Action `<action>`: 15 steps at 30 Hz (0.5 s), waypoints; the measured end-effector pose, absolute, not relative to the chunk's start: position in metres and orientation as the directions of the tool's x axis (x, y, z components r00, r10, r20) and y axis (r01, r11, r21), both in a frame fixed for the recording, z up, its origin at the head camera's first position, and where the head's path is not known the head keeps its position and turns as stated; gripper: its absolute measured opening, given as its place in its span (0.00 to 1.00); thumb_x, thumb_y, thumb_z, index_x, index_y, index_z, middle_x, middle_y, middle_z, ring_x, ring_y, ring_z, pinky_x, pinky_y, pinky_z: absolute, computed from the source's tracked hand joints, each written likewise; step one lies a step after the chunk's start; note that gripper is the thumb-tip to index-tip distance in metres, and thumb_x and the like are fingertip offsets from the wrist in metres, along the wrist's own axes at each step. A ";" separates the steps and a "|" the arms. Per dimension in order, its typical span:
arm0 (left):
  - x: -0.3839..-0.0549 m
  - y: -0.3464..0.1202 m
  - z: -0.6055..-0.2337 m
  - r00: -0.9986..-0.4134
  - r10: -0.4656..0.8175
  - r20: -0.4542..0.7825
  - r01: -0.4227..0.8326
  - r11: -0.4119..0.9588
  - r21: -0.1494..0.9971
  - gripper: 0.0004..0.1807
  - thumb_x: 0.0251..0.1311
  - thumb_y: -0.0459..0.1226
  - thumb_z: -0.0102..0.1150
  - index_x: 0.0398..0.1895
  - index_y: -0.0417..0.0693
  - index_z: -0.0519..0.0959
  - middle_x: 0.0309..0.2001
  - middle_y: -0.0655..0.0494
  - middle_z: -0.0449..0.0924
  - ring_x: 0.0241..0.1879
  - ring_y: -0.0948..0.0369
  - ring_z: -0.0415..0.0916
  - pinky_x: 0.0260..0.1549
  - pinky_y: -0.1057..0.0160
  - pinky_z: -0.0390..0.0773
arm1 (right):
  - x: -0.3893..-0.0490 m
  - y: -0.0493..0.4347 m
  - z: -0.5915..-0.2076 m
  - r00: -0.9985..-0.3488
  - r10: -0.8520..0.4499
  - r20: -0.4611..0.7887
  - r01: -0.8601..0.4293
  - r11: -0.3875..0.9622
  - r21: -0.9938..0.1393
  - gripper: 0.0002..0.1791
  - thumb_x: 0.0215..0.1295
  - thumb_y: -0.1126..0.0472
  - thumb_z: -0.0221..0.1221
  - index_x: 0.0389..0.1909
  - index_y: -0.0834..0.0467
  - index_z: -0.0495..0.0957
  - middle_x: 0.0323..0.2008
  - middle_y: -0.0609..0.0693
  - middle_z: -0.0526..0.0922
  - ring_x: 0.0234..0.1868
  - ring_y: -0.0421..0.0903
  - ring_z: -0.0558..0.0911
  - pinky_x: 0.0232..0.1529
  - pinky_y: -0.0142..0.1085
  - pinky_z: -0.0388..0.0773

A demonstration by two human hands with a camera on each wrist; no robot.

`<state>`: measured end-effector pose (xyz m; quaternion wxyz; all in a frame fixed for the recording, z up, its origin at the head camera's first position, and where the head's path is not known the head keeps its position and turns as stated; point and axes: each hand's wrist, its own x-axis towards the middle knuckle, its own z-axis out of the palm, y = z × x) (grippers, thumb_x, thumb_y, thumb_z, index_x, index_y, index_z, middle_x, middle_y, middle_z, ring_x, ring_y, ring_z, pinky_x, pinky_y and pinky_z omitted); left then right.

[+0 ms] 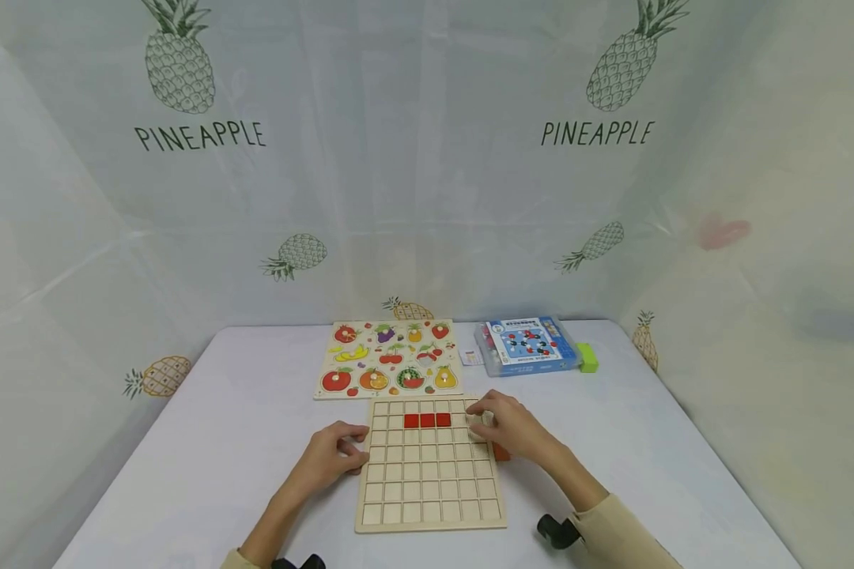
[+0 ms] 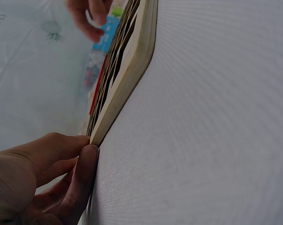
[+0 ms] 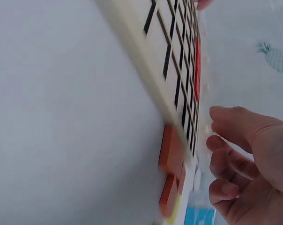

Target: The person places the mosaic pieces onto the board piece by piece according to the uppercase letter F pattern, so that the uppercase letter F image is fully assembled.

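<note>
A wooden grid board (image 1: 430, 472) lies on the table, with three red square tiles (image 1: 428, 420) side by side in one of its upper rows. At the board's left edge, my left hand (image 1: 330, 456) rests its thumb and fingertips against the rim; in the left wrist view the fingertips (image 2: 89, 150) meet right at that edge. My right hand (image 1: 511, 425) hovers over the board's upper right part, fingers loosely bent, with nothing visible between them in the right wrist view. Orange-red blocks (image 3: 171, 152) lie beside the board's right edge, partly hidden by that hand in the head view.
Behind the board lies a fruit picture puzzle board (image 1: 387, 359). To its right stand a clear plastic case with a blue label (image 1: 530, 345) and a bright green block (image 1: 587, 358). A pineapple-printed curtain (image 1: 406, 158) hangs behind the white table (image 1: 206, 442).
</note>
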<state>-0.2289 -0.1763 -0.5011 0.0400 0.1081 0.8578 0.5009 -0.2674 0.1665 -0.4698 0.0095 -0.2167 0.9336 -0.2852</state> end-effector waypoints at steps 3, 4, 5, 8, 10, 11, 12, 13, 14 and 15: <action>-0.229 -0.176 -0.502 -0.973 0.227 0.040 0.145 0.469 0.871 0.25 0.51 0.31 0.71 0.54 0.33 0.79 0.45 0.44 0.80 0.29 0.63 0.82 0.25 0.69 0.83 | -0.261 0.182 -0.470 -0.918 -0.381 0.106 -0.378 0.765 -0.521 0.14 0.60 0.58 0.67 0.46 0.56 0.85 0.40 0.47 0.81 0.37 0.43 0.75 0.36 0.29 0.75; -0.230 -0.177 -0.502 -0.973 0.227 0.040 0.146 0.471 0.870 0.25 0.51 0.30 0.71 0.54 0.33 0.79 0.45 0.43 0.80 0.29 0.63 0.82 0.25 0.69 0.83 | -0.260 0.186 -0.470 -0.919 -0.377 0.113 -0.379 0.771 -0.513 0.14 0.60 0.58 0.67 0.46 0.56 0.85 0.39 0.48 0.81 0.37 0.43 0.75 0.36 0.29 0.75; -0.230 -0.177 -0.502 -0.973 0.226 0.039 0.145 0.473 0.869 0.24 0.51 0.30 0.70 0.54 0.33 0.79 0.45 0.43 0.80 0.29 0.63 0.82 0.25 0.69 0.83 | -0.258 0.191 -0.471 -0.920 -0.373 0.119 -0.379 0.777 -0.503 0.14 0.59 0.58 0.68 0.46 0.56 0.85 0.39 0.47 0.81 0.37 0.43 0.75 0.36 0.29 0.75; -0.231 -0.176 -0.504 -0.976 0.216 0.031 0.133 0.477 0.869 0.24 0.52 0.30 0.70 0.54 0.34 0.79 0.46 0.44 0.80 0.29 0.64 0.81 0.25 0.70 0.83 | -0.253 0.204 -0.474 -0.925 -0.357 0.131 -0.374 0.791 -0.484 0.14 0.58 0.57 0.69 0.44 0.55 0.85 0.38 0.47 0.82 0.36 0.43 0.75 0.34 0.27 0.75; -0.231 -0.176 -0.504 -0.978 0.209 0.026 0.126 0.482 0.867 0.24 0.52 0.30 0.70 0.54 0.34 0.79 0.46 0.44 0.80 0.30 0.64 0.81 0.25 0.70 0.83 | -0.250 0.210 -0.476 -0.929 -0.345 0.132 -0.364 0.797 -0.482 0.13 0.57 0.57 0.70 0.44 0.54 0.86 0.38 0.46 0.82 0.35 0.43 0.75 0.32 0.27 0.73; -0.231 -0.176 -0.505 -0.978 0.205 0.023 0.122 0.484 0.867 0.24 0.52 0.30 0.70 0.54 0.35 0.79 0.46 0.45 0.80 0.30 0.64 0.81 0.25 0.70 0.83 | -0.249 0.213 -0.477 -0.932 -0.339 0.127 -0.356 0.798 -0.486 0.13 0.57 0.56 0.70 0.43 0.54 0.86 0.38 0.45 0.82 0.34 0.43 0.75 0.31 0.26 0.72; -0.231 -0.176 -0.505 -0.979 0.203 0.022 0.121 0.487 0.865 0.24 0.52 0.31 0.70 0.54 0.35 0.79 0.46 0.45 0.80 0.30 0.64 0.81 0.25 0.70 0.83 | -0.249 0.216 -0.477 -0.934 -0.335 0.128 -0.353 0.796 -0.491 0.13 0.57 0.56 0.70 0.43 0.53 0.86 0.38 0.45 0.82 0.34 0.43 0.75 0.30 0.26 0.72; -0.231 -0.176 -0.505 -0.979 0.203 0.022 0.121 0.487 0.865 0.24 0.51 0.30 0.70 0.54 0.35 0.79 0.46 0.45 0.80 0.30 0.63 0.81 0.25 0.70 0.83 | -0.248 0.218 -0.478 -0.932 -0.337 0.130 -0.356 0.793 -0.494 0.13 0.57 0.56 0.70 0.43 0.53 0.86 0.38 0.45 0.82 0.33 0.42 0.74 0.29 0.26 0.71; -0.231 -0.176 -0.505 -0.979 0.204 0.023 0.123 0.489 0.864 0.24 0.52 0.31 0.70 0.54 0.35 0.79 0.46 0.45 0.80 0.30 0.63 0.81 0.25 0.70 0.83 | -0.247 0.221 -0.478 -0.930 -0.343 0.133 -0.362 0.792 -0.491 0.12 0.57 0.56 0.69 0.42 0.53 0.86 0.38 0.45 0.82 0.32 0.42 0.74 0.28 0.26 0.70; -0.231 -0.176 -0.505 -0.978 0.207 0.026 0.127 0.490 0.862 0.24 0.52 0.31 0.70 0.54 0.35 0.79 0.46 0.45 0.80 0.30 0.63 0.81 0.25 0.70 0.83 | -0.246 0.223 -0.479 -0.925 -0.353 0.140 -0.375 0.790 -0.485 0.11 0.58 0.56 0.69 0.42 0.53 0.86 0.37 0.45 0.82 0.31 0.41 0.73 0.27 0.26 0.69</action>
